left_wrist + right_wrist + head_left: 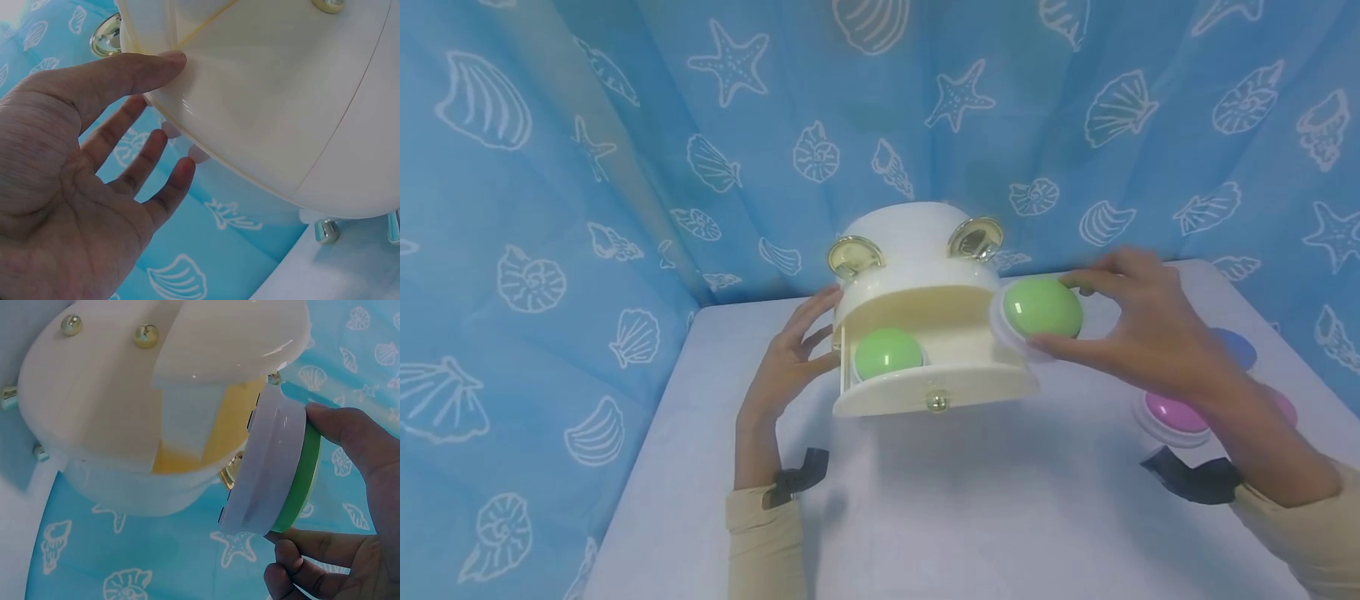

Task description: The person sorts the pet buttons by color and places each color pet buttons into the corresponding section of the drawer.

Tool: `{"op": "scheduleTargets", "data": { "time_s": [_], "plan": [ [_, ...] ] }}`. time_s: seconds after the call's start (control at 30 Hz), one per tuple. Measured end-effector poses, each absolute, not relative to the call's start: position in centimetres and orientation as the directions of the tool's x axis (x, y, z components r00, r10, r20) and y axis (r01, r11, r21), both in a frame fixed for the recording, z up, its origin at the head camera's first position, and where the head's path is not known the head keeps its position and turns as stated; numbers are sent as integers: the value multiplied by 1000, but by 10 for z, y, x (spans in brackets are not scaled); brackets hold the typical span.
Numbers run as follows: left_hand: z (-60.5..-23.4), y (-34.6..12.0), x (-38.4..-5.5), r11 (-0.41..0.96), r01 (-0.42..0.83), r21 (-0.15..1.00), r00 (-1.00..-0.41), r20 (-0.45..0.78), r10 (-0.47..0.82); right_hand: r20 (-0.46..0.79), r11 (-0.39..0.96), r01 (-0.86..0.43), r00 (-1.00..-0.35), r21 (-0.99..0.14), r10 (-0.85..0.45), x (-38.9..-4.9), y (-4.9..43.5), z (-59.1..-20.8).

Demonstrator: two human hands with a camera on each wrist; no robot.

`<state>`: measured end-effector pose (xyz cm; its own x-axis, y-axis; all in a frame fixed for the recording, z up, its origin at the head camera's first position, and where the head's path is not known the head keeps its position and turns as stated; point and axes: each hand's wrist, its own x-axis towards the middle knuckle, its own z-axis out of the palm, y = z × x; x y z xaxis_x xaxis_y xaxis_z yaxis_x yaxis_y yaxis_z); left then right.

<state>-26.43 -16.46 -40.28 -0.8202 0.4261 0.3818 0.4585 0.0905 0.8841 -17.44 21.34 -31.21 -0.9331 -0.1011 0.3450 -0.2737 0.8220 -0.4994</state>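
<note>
Sleeves [765, 550], white table [1000, 517], blue shell-print curtain [895, 92]; right hand [1153, 325] round green button [1043, 308], left hand [785, 362] loose against cabinet [917, 257].

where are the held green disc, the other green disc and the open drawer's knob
Held green disc [1045, 307]: head view, domed green top.
Other green disc [888, 353]: head view, domed green top.
Open drawer's knob [937, 401]: head view, round front.

Okay, right hand [384, 509] is over at 4 o'clock, fingers [325, 545] pinching a green-topped white puck [267, 462] by the rim, tilted nearly on edge. Pulled-out drawer [234, 344] at 12, glossy white cabinet [87, 400] around 10 with some gold knobs [146, 336], and blue shell-print curtain [181, 550] down at 6.
</note>
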Motion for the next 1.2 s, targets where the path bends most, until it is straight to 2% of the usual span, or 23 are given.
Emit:
{"op": "scheduleTargets", "data": {
  "time_s": [0.2,1.0,1.1,1.2],
  "plan": [
    [-405,-166,-262,116,425,898,-840,343,421,339,807,-293,-933,-513,-123,-177,202,-317],
    [-404,-168,-264,102,447,888,-831,371,413,326,794,-386,-912,-471,-250,-191,171,-313],
    [-403,-167,-265,99,447,889,-830,371,416,381,770,-422,-890,-479,-251,-190,173,-315],
    [-402,-166,-265,101,446,889,-830,369,418,490,744,-486,-837,-458,-244,-184,174,-318]
  ]
}}
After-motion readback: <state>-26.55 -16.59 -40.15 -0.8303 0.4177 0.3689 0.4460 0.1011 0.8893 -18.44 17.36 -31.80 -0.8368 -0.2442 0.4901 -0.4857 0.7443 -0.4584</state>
